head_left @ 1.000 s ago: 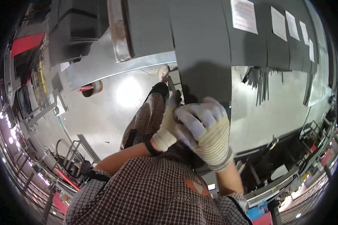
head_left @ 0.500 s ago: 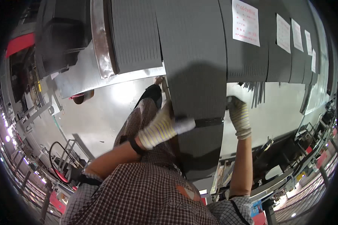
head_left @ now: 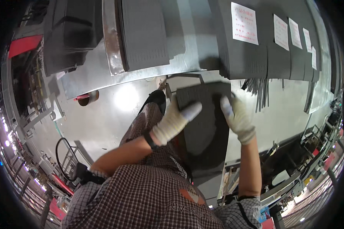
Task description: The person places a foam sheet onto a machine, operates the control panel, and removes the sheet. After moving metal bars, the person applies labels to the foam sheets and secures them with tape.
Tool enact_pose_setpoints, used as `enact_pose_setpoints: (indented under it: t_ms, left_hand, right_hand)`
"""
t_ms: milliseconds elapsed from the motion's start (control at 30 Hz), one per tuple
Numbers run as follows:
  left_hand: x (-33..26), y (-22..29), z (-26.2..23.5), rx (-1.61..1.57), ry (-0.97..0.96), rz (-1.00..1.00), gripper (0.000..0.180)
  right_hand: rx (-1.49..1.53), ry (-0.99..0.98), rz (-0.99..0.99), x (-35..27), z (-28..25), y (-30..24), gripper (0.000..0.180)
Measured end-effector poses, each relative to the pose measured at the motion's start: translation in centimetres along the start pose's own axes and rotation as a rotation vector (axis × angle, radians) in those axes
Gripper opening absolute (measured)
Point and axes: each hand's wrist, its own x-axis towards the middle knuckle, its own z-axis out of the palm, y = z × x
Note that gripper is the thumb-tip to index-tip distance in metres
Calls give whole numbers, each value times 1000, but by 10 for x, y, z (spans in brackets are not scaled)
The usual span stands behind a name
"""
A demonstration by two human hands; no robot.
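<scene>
A stack of dark grey sheets is in front of my body, its far edge short of the metal table's front edge. My left hand, in a pale knitted glove, grips the stack's left side with the thumb lying on top. On the opposite side, my right hand holds it in a matching glove, thumb also over the upper face. The fingers of both hands are partly hidden at the stack's sides. I cannot make out the sheets' exact material.
Beyond lies a metal table with a bare strip between a slitted grey stack on the left and grey stacks bearing paper labels on the right. Thin dark strips hang below the edge. A dark pile stands far left.
The grey stack has come off the table toward me, baring the metal beneath. My hands have moved onto its two sides, near its far end.
</scene>
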Motion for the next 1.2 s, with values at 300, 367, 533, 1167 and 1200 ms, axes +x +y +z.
enact_pose_setpoints:
  t_ms: [300,367,533,1167,1200]
  left_hand:
    - [-68,42,-23,373,-10,-89,48]
    - [-108,57,-3,291,-186,-209,36]
    - [-122,40,-59,167,-169,-135,18]
    - [76,-146,-25,644,-463,284,57]
    - [72,-145,-27,648,-470,273,57]
  right_hand:
    - [-424,-264,-330,-64,-46,-60,35]
    - [-599,-490,-596,-98,-19,-100,34]
    - [-812,-499,-418,-85,-64,-105,30]
    - [-407,497,177,-93,102,-49,122]
    - [-426,486,145,-93,102,-50,120]
